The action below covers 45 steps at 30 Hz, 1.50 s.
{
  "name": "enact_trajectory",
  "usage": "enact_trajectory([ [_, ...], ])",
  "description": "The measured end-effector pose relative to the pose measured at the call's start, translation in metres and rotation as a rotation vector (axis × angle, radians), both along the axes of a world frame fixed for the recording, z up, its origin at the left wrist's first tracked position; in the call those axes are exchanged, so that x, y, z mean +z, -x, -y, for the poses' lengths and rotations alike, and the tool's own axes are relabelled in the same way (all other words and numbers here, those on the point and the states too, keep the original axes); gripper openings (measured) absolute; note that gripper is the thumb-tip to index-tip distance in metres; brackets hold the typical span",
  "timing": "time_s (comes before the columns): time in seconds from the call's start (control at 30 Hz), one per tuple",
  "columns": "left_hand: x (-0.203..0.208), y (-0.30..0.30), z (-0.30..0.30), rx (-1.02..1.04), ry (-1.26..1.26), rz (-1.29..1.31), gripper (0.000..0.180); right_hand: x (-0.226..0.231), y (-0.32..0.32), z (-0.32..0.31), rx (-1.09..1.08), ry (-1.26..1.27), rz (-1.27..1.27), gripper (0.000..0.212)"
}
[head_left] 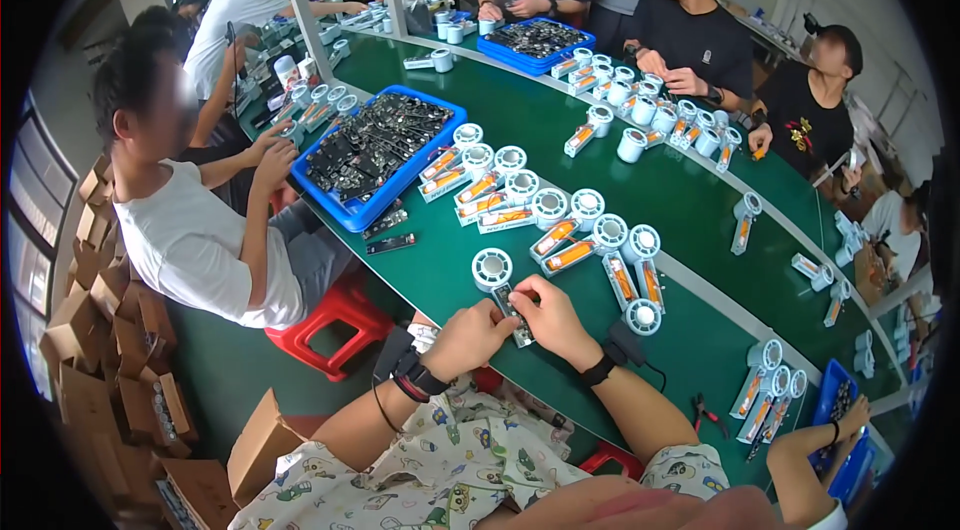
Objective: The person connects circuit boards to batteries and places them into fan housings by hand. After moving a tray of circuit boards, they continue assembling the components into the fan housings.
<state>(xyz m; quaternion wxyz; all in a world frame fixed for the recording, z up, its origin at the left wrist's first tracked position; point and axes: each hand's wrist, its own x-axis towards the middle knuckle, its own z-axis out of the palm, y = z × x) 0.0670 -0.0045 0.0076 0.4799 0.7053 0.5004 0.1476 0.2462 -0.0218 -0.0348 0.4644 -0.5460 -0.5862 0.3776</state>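
Note:
A light-blue handheld fan housing (491, 269) lies at the table's near edge, its round ring head pointing away from me. A dark circuit board (521, 332) shows along its opened handle. My left hand (472, 338) grips the handle from the left, thumb and fingers closed on it. From the right, my right hand (552, 318) presses its closed fingertips onto the board and handle. Just beyond my hands lie several similar fan housings (549, 205) with orange battery cells (571, 255) in their handles.
A blue tray (458, 120) heaped with circuit boards stands to the left, loose boards (390, 243) beside it. Red-handled pliers (708, 415) and more fans (768, 354) lie to the right. A person in white (200, 240) sits at left; co-workers line the far side.

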Motion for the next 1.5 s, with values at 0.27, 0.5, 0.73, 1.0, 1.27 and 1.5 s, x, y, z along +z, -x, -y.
enact_trajectory([
  [0.27,-0.002,-0.013,0.012,-0.014,-0.348,-0.231,0.040,-0.002,0.004,0.007,-0.102,-0.086,-0.001,0.017],
  [0.5,-0.019,-0.029,0.018,0.225,-0.159,0.514,0.024,-0.002,0.003,0.012,-0.160,-0.124,-0.326,0.021],
  [0.73,0.020,-0.045,-0.056,0.112,-0.143,0.722,0.040,0.010,0.002,0.014,-0.182,0.012,-0.536,0.024],
  [1.0,0.050,-0.235,-0.198,-0.289,0.050,0.414,0.033,0.001,0.000,0.012,-0.137,0.084,-0.494,0.024],
  [1.27,-0.019,-0.340,-0.242,-0.459,-0.368,0.053,0.027,0.000,0.002,0.011,-0.092,0.137,-0.529,0.023],
  [1.5,-0.004,-0.317,-0.249,-0.487,-0.501,-0.131,0.023,-0.008,-0.006,0.007,-0.075,0.120,-0.423,0.023],
])
